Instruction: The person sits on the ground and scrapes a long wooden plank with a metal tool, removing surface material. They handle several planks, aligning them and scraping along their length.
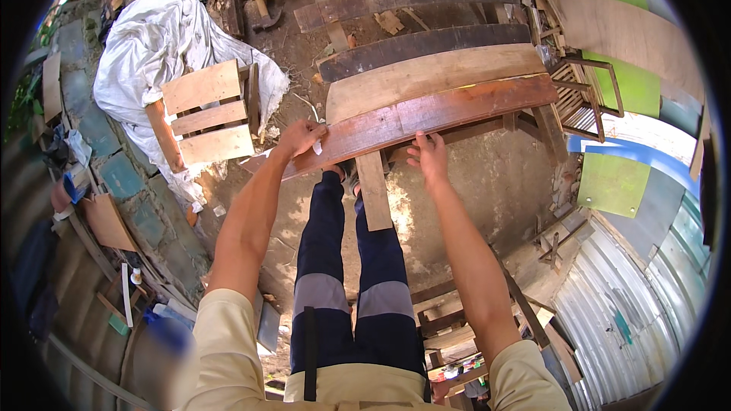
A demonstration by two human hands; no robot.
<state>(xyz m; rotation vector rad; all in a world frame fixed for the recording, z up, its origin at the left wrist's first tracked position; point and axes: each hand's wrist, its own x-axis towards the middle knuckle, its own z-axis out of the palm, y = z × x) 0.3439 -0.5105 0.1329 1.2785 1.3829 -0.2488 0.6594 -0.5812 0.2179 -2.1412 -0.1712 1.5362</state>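
Observation:
A long plank with a glossy reddish-brown face (411, 118) lies across in front of me, a lighter bare board (434, 74) behind it. Toward the plank's left end, my left hand (303, 138) is closed in a pinch on a small white scrap (318, 146), paper or cloth, I cannot tell which. My right hand (429, 157) is at the plank's near edge with its fingers loosely apart and nothing in them. A short pale board (373, 192) juts from under the plank toward my legs.
A slatted wooden piece (209, 110) rests on a white sheet (152, 38) at the left. Dark curved planks (411, 1) lie beyond the boards. A hammer (263, 11) is on the ground at the back. Corrugated metal sheets (632, 312) stand at the right.

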